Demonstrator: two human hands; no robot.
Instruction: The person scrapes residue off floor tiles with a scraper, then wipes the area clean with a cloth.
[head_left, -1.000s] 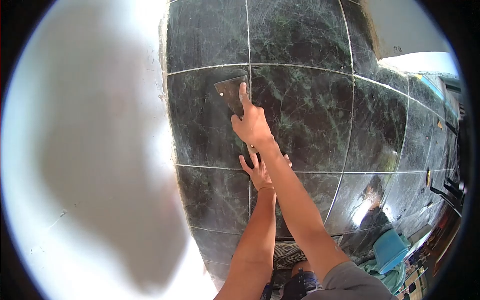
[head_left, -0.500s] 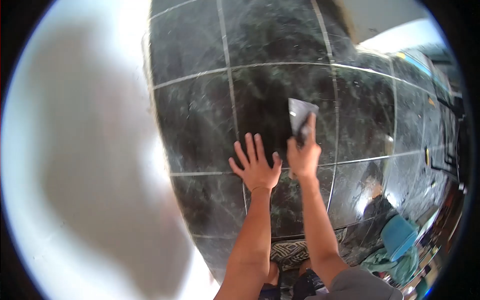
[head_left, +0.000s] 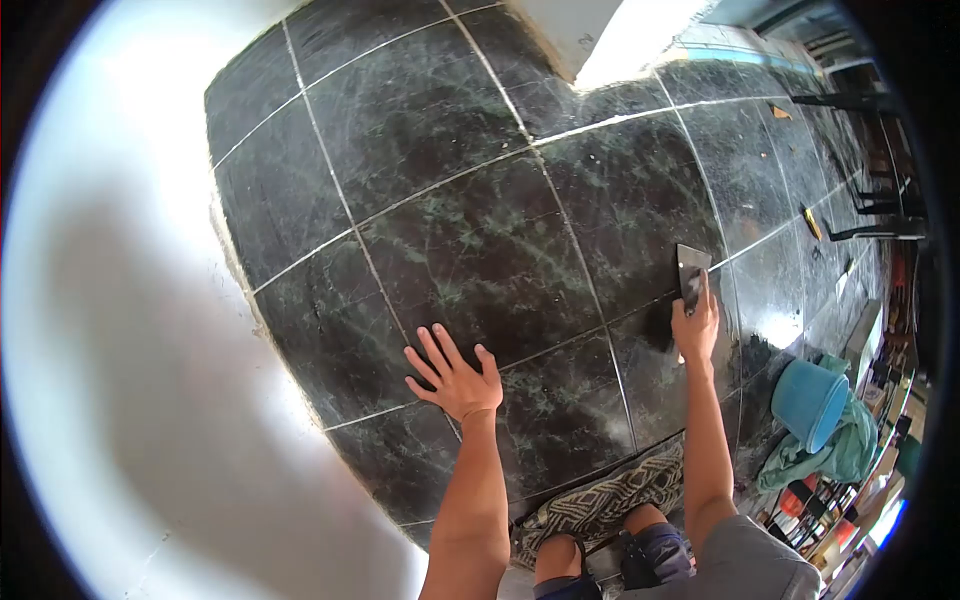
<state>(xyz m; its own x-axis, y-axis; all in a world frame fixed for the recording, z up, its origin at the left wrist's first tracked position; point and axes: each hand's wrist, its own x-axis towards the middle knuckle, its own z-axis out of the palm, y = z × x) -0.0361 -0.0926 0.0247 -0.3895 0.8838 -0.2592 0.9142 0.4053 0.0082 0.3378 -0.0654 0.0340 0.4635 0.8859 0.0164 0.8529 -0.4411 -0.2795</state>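
A dark green marble tile floor (head_left: 470,240) with pale grout lines fills the view. My left hand (head_left: 452,376) lies flat on a tile, fingers spread, holding nothing. My right hand (head_left: 694,325) grips a metal putty knife (head_left: 690,270) by its handle, index finger along the blade, whose edge rests on the floor close to a grout line. My knees (head_left: 605,555) rest on a patterned mat (head_left: 600,500) at the bottom of the view.
A bright white wall (head_left: 110,330) borders the tiles on the left. A blue bucket (head_left: 808,402) with a green cloth (head_left: 840,455) stands at the lower right. Dark furniture legs (head_left: 880,210) and clutter line the right edge. A white pillar base (head_left: 570,30) is at the top.
My right hand has carried the putty knife from the centre grout line to the right. My left hand has slid left and stays flat. My view has swung.
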